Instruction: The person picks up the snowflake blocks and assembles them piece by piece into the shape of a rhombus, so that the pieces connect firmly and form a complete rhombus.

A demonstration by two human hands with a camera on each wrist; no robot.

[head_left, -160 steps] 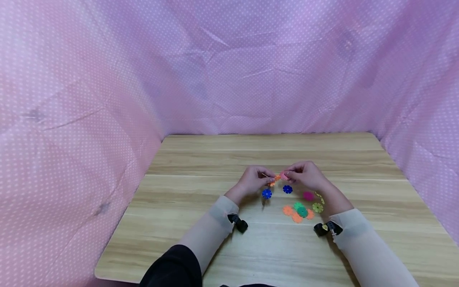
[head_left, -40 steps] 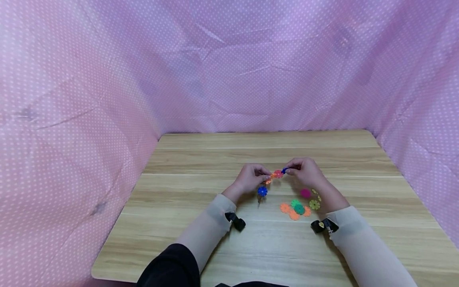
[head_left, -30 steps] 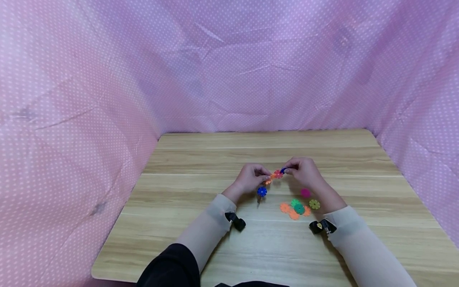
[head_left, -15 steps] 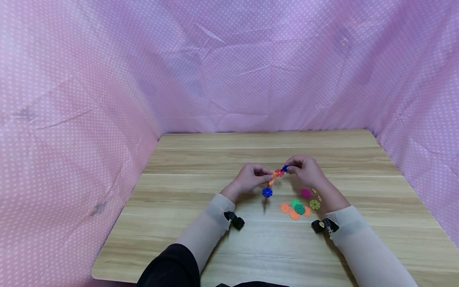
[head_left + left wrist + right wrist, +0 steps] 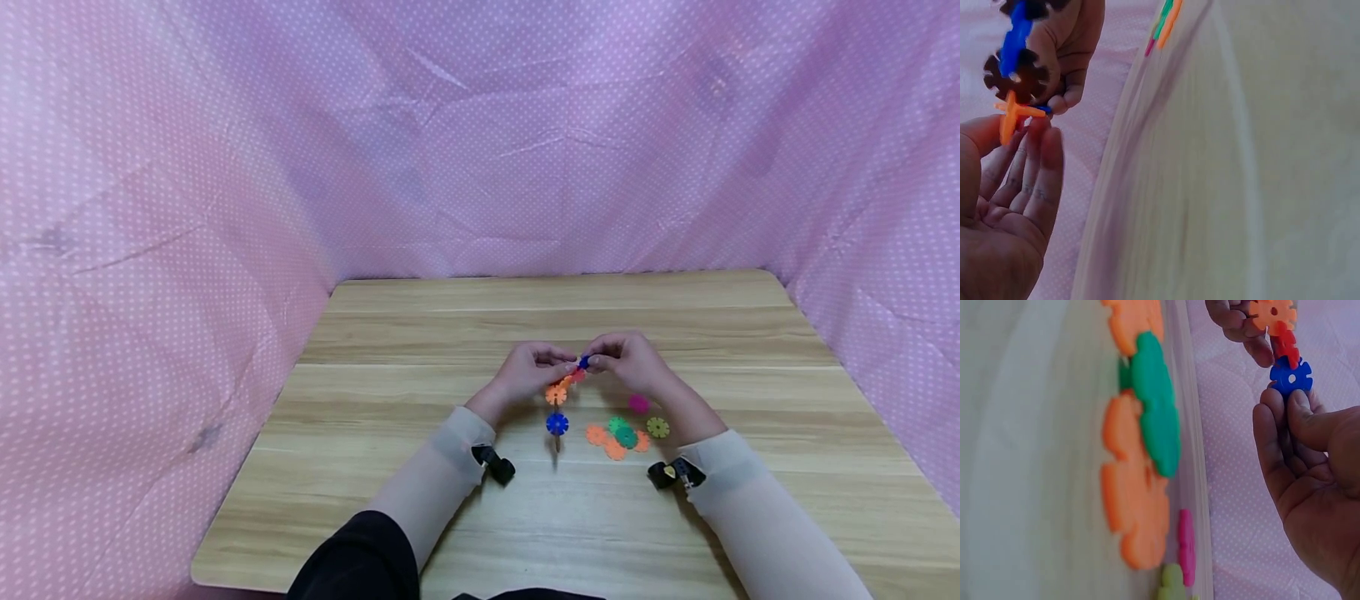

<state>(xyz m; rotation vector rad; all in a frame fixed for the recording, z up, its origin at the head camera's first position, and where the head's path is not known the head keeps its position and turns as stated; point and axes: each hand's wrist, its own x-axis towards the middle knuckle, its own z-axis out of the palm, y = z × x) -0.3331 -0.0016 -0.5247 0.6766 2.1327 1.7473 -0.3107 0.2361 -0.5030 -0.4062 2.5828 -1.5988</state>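
A chain of notched snowflake discs hangs between the hands over the table. My left hand point(image 5: 534, 369) pinches it near the red disc point(image 5: 1286, 345), which sits between an orange disc point(image 5: 1272, 314) and a blue disc point(image 5: 1291, 377). My right hand point(image 5: 628, 362) pinches that blue disc between thumb and fingers, and its edge meets the red one. From the left hand the chain drops through an orange disc point(image 5: 556, 394) to a lower blue disc point(image 5: 557, 424). Brown discs point(image 5: 1017, 76) show around the lower blue one in the left wrist view.
Loose discs lie on the wooden table point(image 5: 420, 333) in front of the hands: orange point(image 5: 616, 450), green point(image 5: 626, 437), magenta point(image 5: 639, 404) and yellow-green point(image 5: 657, 427). Pink dotted cloth point(image 5: 480, 167) hangs behind the table.
The right hand has picked the blue disc up from the table and brought it to the red disc. Most recently the hands have drawn closer, and the chain hangs lower from the left hand.
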